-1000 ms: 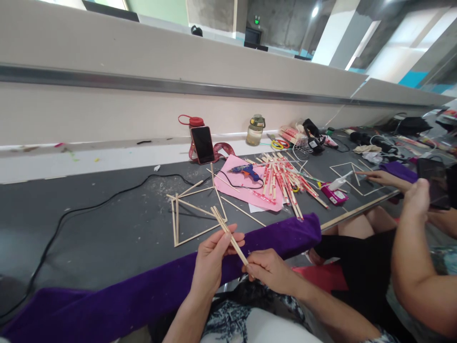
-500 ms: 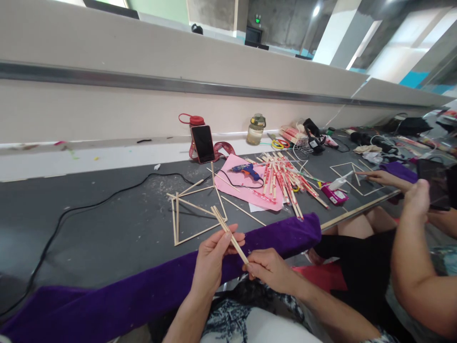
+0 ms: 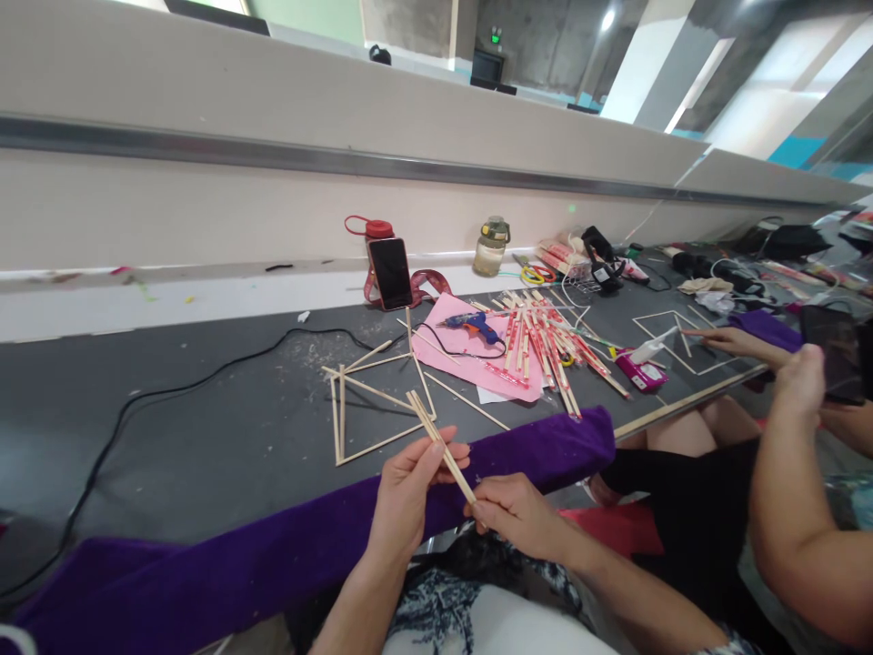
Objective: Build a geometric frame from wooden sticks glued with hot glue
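Nothing has really shifted: the left hand (image 3: 407, 475) and right hand (image 3: 516, 515) keep their fingers clamped on the chopsticks (image 3: 456, 472), so the stick frame (image 3: 379, 394) just beyond gains nothing.

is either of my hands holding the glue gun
No, the glue gun lies on the pink sheet, while the left hand and right hand hold wooden sticks.

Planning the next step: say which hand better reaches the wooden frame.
Probably the left hand: it is nearer the wooden frame, while the right hand is farther back. Both hold chopsticks.
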A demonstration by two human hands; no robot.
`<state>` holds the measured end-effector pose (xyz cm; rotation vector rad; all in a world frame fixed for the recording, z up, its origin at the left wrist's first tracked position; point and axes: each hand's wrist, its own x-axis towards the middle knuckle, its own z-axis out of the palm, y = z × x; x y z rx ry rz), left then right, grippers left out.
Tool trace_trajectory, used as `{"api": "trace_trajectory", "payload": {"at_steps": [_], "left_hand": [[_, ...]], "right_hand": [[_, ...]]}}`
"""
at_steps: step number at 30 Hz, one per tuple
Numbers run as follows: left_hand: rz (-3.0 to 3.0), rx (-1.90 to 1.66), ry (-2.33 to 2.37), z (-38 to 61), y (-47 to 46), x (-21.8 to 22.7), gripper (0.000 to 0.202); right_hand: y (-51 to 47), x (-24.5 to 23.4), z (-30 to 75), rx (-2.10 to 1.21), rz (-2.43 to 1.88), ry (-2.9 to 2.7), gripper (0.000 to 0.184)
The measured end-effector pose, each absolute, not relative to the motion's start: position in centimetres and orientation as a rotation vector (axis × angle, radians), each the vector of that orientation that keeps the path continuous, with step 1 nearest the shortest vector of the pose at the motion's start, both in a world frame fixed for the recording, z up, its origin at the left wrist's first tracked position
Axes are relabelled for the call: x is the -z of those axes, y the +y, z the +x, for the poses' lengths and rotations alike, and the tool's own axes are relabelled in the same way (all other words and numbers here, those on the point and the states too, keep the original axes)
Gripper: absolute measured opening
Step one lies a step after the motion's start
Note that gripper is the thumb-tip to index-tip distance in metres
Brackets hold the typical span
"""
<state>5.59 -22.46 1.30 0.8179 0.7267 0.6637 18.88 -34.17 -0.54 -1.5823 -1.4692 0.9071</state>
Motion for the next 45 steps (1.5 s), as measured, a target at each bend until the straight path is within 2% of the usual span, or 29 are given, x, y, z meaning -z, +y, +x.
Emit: {"api": "trace_trajectory", "payload": {"at_steps": [6, 16, 23, 31, 39, 45], "left_hand": [[0.838, -0.636, 0.71, 6.3, -22.2, -1.9, 0.033], [0.786, -0.607, 0.649, 8.4, -21.2, -1.5, 0.045], [0.771, -0.616, 0.636, 9.1, -21.0, -1.2, 0.037], [0.773, -0.571, 0.613, 9.7, -19.6, -1.5, 0.032], [0.753, -0.513, 0.6, 9.9, -19.7, -1.6, 0.021], [0.76, -0.558, 0.618, 10.3, -19.2, -1.8, 0.022]], "right_hand": [[-34.8, 1.0, 19.0, -0.988, -1.584, -1.341, 0.03], [-35.2, 2.1, 19.8, -1.059, -1.709, -1.167, 0.032], [-35.3, 2.0, 19.9, -1.11, -1.695, -1.084, 0.036], [-35.4, 1.6, 20.5, -1.259, -1.505, -0.725, 0.041], [-35.1, 1.1, 21.3, -1.236, -1.526, -0.793, 0.038], [-35.4, 1.2, 20.5, -1.29, -1.505, -0.74, 0.04]]}}
